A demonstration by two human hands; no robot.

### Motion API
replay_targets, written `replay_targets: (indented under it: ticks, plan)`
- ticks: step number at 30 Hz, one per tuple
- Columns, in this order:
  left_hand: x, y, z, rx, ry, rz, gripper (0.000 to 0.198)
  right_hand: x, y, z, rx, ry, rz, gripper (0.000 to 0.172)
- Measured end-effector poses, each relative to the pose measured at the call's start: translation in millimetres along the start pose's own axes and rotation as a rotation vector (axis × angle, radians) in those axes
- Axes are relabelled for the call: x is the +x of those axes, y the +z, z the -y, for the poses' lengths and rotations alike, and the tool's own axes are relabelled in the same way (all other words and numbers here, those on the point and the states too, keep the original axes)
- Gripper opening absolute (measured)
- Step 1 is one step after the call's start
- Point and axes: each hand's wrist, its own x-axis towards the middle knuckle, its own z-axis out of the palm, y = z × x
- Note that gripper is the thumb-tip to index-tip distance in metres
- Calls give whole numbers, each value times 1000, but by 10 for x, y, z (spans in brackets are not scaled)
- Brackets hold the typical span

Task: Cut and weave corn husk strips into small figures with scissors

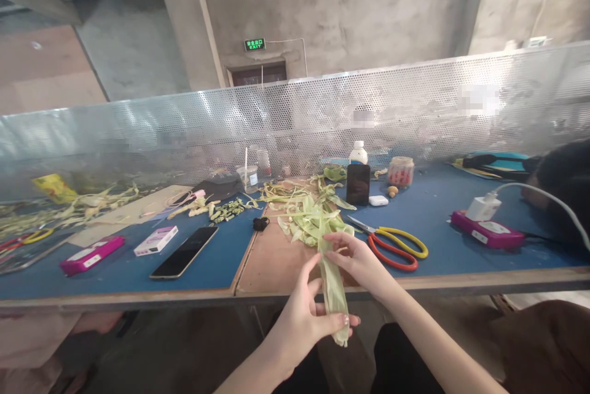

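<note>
The left hand (302, 314) is pinching the low end of a green leaf (332, 286) just off the near edge of the counter (221, 259), fingers curling shut round it, palm facing inward. The right hand (362, 259) is gripping the top end with closed fingertips, wrist bending left, near the scissors (396, 248). Holding the leaf taut between both pinches is likely working best, so it is not twisting or tearing

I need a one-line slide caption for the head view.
Left hand and right hand hold a pale green husk strip at the blue table edge, near scissors.
</note>
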Motion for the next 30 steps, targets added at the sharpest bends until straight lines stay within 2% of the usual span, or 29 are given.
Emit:
replay_targets:
  ticks: [3,5,7,10,12,15,16,18,20,22,26,30]
  plan:
    - [-4,-16,11,-4,-12,31,106,-9,28,-29,-53,85,43,29]
    - [-9,-25,23,5,-28,44,97,-10,69,-80,-31,117,52,26]
    - [-13,-30,39,17,-42,41,86,3,112,-135,-69,64,32,22]
    - [-22,-35,52,20,-54,16,75,45,125,-144,-284,-88,13,17]
    - [-38,-45,41,23,-73,1,70,69,54,-81,-439,-170,-25,17]
    - [-80,-83,-10,32,-108,-26,61,56,-197,32,-795,-218,-213,23]
    - [-93,-104,-32,33,-110,-34,57,34,-306,50,-982,-179,-282,25]
    - [-111,-156,-76,37,-101,-42,51,-24,-528,34,-1302,18,-368,31]
    - [-104,-212,-120,61,-82,-38,50,-79,-720,-33,-1451,200,-339,40]
    - [-75,-259,-169,118,-47,-37,53,-102,-863,-109,-1482,266,-265,44]
    - [9,-310,-325,334,106,-44,55,-42,-1037,-170,-1415,292,-157,44]
    - [54,-341,-536,513,262,-95,57,-27,-1177,-143,-1287,309,-138,45]
